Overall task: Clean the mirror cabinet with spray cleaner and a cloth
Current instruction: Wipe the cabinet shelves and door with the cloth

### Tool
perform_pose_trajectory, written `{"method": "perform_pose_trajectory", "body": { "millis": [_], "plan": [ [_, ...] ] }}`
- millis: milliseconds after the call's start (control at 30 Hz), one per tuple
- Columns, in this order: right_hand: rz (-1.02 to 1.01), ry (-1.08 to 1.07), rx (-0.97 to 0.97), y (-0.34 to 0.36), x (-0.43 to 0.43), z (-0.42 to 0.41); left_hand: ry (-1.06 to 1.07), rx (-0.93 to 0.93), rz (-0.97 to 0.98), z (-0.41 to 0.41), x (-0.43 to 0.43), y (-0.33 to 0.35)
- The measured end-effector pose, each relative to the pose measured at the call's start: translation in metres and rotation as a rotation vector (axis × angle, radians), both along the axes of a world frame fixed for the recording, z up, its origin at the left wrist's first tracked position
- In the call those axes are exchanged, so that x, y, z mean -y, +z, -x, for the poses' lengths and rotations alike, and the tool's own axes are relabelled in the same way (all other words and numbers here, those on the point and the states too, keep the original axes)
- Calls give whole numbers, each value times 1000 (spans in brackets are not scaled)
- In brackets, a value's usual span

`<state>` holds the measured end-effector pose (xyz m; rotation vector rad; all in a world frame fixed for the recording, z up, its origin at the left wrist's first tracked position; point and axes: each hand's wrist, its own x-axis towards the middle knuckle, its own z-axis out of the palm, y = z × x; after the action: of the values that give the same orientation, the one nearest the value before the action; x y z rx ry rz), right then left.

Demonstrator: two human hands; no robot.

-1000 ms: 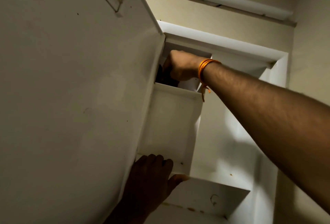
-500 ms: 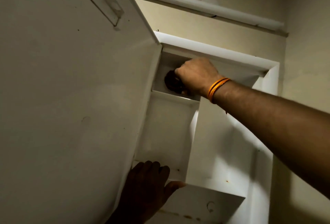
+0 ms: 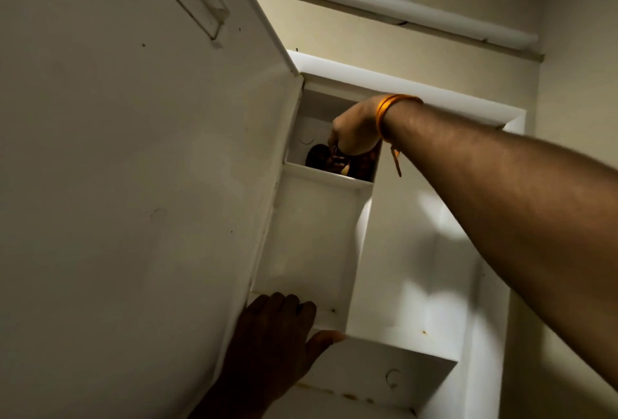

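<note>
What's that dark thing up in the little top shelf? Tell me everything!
It looks like a dark brown cloth, bunched into a soft lump. It lies on the floor of the small top compartment of the white cabinet. The right hand reaches down and grips it from above. Part of it hides behind the hand.

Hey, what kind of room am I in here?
Probably a bathroom: a white wall cabinet with small inner shelves, its door swung open, and a tube light on the wall above.

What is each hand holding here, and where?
Right hand grips a dark cloth, bunched, in the top compartment; left hand only rests on the lower shelf edge.
</note>
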<state>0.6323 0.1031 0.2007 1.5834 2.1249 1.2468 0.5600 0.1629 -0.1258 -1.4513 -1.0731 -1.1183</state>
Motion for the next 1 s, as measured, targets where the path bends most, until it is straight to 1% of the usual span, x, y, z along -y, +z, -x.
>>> {"method": "perform_pose_trajectory", "body": {
  "millis": [67, 100, 200, 233, 267, 300, 333, 400, 433, 467, 500, 533, 600, 633, 767, 867, 900, 933, 1000],
  "plan": [
    [31, -13, -3, 6, 5, 1, -7, -3, 13, 0, 2, 1],
    [82, 16, -66, 9, 8, -2, -13, -6, 17, 0, 2, 2],
    [388, 217, -519, 23, 33, -24, -13, -3, 21, 1, 3, 2],
    [456, 305, -621, 26, 44, -33, -4, -4, 20, 0, 3, 2],
    [481, 401, -675, 28, 54, -41, 6, -7, 19, 0, 3, 2],
    [456, 495, -702, 28, 62, -47, 13, -8, 19, -1, 3, 1],
    [369, 578, -714, 28, 68, -50, 19, -7, 18, -1, 3, 1],
    [93, 690, -712, 25, 68, -46, 18, -12, 14, -1, 2, 0],
    [-43, 713, -684, 22, 64, -40, 10, -14, 15, -1, 2, 0],
    [-148, 712, -642, 15, 57, -33, 1, -13, 17, -1, 2, 0],
    [-211, 701, -585, 7, 49, -26, -4, -10, 21, -1, 2, 0],
    [-224, 671, -513, -3, 39, -20, -4, -9, 26, 0, 2, 0],
    [-124, 563, -376, -24, 17, -14, -3, -6, 27, 0, 3, 1],
    [-75, 510, -344, -32, 9, -14, -5, -5, 26, 0, 3, 1],
    [8, 387, -332, -34, 7, -20, -8, 0, 36, -1, 3, 1],
    [126, 245, -275, -13, 35, -18, -10, 3, 55, -1, 3, 1],
    [138, 227, -249, -5, 48, -17, -12, 5, 56, -1, 3, 1],
    [109, 239, -226, 0, 59, -16, -16, 9, 60, -1, 3, 1],
    [-46, 375, -241, 8, 73, -16, -24, 13, 65, -1, 3, 1]
  ]
}}
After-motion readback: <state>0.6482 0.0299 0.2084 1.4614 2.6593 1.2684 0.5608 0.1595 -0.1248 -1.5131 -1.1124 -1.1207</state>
